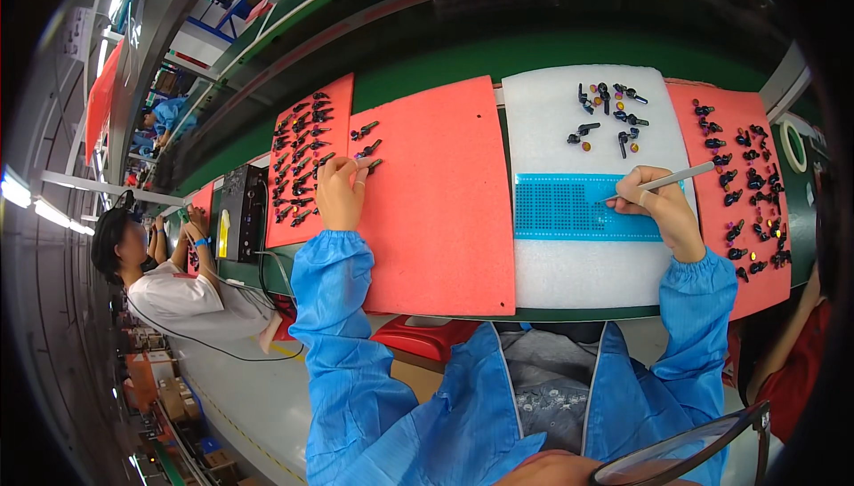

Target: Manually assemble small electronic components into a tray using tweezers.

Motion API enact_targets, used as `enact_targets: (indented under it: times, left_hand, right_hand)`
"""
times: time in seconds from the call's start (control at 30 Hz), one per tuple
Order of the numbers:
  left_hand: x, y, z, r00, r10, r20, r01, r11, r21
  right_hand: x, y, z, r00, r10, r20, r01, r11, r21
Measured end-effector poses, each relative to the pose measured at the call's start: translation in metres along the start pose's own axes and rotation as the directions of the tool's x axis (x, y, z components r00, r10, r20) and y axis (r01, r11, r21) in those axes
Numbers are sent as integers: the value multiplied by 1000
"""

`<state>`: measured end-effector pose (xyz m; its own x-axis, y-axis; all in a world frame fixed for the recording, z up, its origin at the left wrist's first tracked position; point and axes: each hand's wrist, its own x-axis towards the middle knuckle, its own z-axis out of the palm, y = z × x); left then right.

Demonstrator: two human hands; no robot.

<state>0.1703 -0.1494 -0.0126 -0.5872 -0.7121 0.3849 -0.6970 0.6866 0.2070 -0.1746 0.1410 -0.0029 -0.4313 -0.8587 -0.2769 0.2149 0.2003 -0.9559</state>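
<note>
While the fingers of my right hand are clenched around a slim grey tool, its tip points down at the right-hand part of the blue sheet, the landmark for all places below. Contact between tip and sheet cannot be confirmed. The blue sheet carries close rows of small dark marks, partly under my right hand, and lies flat on a white mat on the green desk. Beyond it, on the same mat, stands a loose group of dark small parts, some with coppery round faces.

Left of the blue sheet lies a broad pink mat. At its far left edge, the fingers of my left hand are bent together beside a few dark parts; I cannot tell whether they grasp one. Further left, a second pink mat bears dense rows of similar parts; right of the sheet, a third bears more.

Writing: a yellow label on the black box, far left of the sheet, and pale print on my grey shirt, nearer me than the sheet, are too small to read.
</note>
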Motion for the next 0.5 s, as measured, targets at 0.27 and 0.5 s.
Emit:
enact_targets:
  times: [0.27, 0.5]
  left_hand:
    - [23, 107, -88, 968, -33, 250, 240, 422, -874]
    - [14, 203, -139, 887, 442, -135, 39, -362, -931]
  right_hand:
    - [-2, -2, -3, 1000, 10, -12, -10, 1000, -29]
    - [2, 1, -1, 998, 5, 68, -4, 1000, -20]
